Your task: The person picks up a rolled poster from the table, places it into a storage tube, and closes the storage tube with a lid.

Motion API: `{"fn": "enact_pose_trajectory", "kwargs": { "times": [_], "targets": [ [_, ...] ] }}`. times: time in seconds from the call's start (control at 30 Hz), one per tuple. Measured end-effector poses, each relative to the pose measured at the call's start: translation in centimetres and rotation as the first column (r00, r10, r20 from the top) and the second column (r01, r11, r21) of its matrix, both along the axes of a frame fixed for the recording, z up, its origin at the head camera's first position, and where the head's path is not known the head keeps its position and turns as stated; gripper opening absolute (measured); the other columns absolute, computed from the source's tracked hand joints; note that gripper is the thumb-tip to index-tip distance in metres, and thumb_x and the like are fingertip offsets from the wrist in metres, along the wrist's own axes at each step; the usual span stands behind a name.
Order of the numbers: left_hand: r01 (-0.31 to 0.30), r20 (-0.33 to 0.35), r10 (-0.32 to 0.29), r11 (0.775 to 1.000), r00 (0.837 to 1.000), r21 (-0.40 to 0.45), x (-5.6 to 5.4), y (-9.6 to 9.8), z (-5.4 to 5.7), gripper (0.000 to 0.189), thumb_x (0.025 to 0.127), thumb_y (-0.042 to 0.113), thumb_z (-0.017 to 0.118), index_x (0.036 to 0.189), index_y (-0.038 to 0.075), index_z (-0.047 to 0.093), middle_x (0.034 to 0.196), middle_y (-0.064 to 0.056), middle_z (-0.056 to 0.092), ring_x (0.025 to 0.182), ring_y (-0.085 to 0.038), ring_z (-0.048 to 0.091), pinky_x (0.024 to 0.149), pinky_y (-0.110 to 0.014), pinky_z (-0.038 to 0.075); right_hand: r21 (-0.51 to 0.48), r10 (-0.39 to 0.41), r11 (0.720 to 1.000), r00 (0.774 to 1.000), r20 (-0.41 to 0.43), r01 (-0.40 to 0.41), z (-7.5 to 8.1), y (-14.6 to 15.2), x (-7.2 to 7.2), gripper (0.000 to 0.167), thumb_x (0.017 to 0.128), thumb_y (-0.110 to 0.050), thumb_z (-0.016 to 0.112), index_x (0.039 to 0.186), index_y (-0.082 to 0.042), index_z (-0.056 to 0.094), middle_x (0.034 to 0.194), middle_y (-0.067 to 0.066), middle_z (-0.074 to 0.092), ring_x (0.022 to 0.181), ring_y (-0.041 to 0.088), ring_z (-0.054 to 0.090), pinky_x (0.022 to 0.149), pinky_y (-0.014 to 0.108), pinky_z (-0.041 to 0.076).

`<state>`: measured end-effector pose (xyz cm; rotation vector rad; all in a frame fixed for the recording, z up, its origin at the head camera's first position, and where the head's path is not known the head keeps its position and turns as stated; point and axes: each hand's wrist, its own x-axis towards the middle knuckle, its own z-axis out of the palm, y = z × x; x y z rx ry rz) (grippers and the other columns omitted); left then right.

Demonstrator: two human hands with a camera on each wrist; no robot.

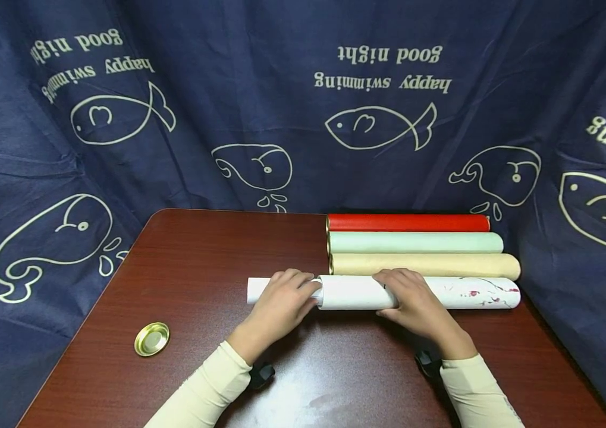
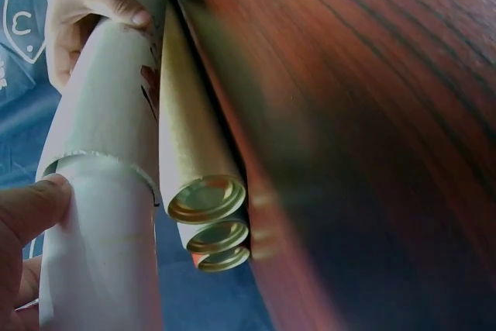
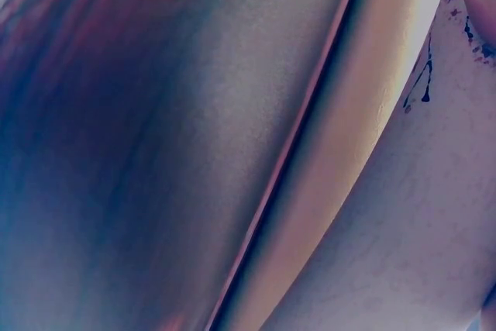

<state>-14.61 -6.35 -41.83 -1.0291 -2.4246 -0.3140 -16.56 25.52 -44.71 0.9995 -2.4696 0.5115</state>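
Observation:
A white cardboard tube [image 1: 351,293] printed with a dark and red blossom branch lies crosswise on the table. From its open left end sticks a smooth white roll of paper [image 1: 256,290], partly inside the tube. My left hand [image 1: 283,302] grips this roll close to the tube's rim, the thumb [image 2: 53,195] right at the edge in the left wrist view. Around the middle of the tube, my right hand [image 1: 415,301] holds it with thumb and fingers on opposite sides. In the right wrist view only bits of that hand show beside the printed tube [image 3: 411,215].
Just behind the white tube lie a cream tube [image 1: 426,264], a pale green tube [image 1: 415,242] and a red tube [image 1: 410,223], side by side with gold-rimmed ends. A round gold lid [image 1: 151,339] rests at the table's left. Blue printed cloth [image 1: 281,89] hangs around the table.

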Motion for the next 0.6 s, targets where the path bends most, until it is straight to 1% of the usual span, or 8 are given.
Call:
{"fn": "enact_pose_trajectory", "kwargs": {
  "times": [0.2, 0.43, 0.5, 0.6],
  "targets": [
    [-0.003, -0.005, 0.003, 1.000, 1.000, 0.014, -0.04, 0.39, -0.24, 0.025, 0.089, 0.026, 0.076, 0.110, 0.014, 0.070, 0.118, -0.003, 0.068, 0.109, -0.021, 0.060, 0.090, -0.039, 0.048, 0.004, -0.001, 1.000, 1.000, 0.007, 0.001, 0.05, -0.04, -0.05, 0.076, 0.056, -0.020, 0.095, 0.124, -0.009, 0.062, 0.119, 0.009, 0.065, 0.111, 0.031, 0.056, 0.100, 0.050, 0.037],
    [0.028, 0.014, -0.029, 0.997, 0.999, 0.073, -0.19, 0.67, -0.51, 0.022, 0.087, 0.021, 0.077, 0.105, 0.012, 0.070, 0.114, -0.006, 0.069, 0.107, -0.022, 0.061, 0.091, -0.039, 0.049, 0.011, -0.001, 1.000, 1.000, 0.009, 0.001, -0.09, -0.03, -0.07, 0.077, 0.055, -0.019, 0.095, 0.124, -0.010, 0.061, 0.119, 0.008, 0.065, 0.111, 0.030, 0.057, 0.099, 0.050, 0.037],
    [0.035, 0.009, -0.036, 0.996, 0.999, 0.082, -0.16, 0.64, -0.50, 0.021, 0.086, 0.020, 0.078, 0.104, 0.012, 0.070, 0.112, -0.006, 0.068, 0.106, -0.022, 0.061, 0.091, -0.039, 0.050, 0.014, 0.000, 1.000, 1.000, 0.006, 0.000, -0.12, -0.05, -0.08, 0.077, 0.055, -0.019, 0.094, 0.124, -0.010, 0.061, 0.119, 0.008, 0.065, 0.111, 0.030, 0.057, 0.098, 0.050, 0.038],
    [0.028, -0.017, -0.027, 0.997, 1.000, 0.069, 0.00, 0.44, -0.32, 0.022, 0.085, 0.023, 0.078, 0.104, 0.012, 0.071, 0.112, -0.004, 0.068, 0.106, -0.021, 0.062, 0.093, -0.039, 0.049, 0.017, -0.002, 1.000, 1.000, 0.001, 0.002, -0.14, -0.07, -0.14, 0.077, 0.055, -0.020, 0.095, 0.124, -0.009, 0.061, 0.119, 0.009, 0.065, 0.111, 0.030, 0.056, 0.099, 0.050, 0.037]
  ]
}}
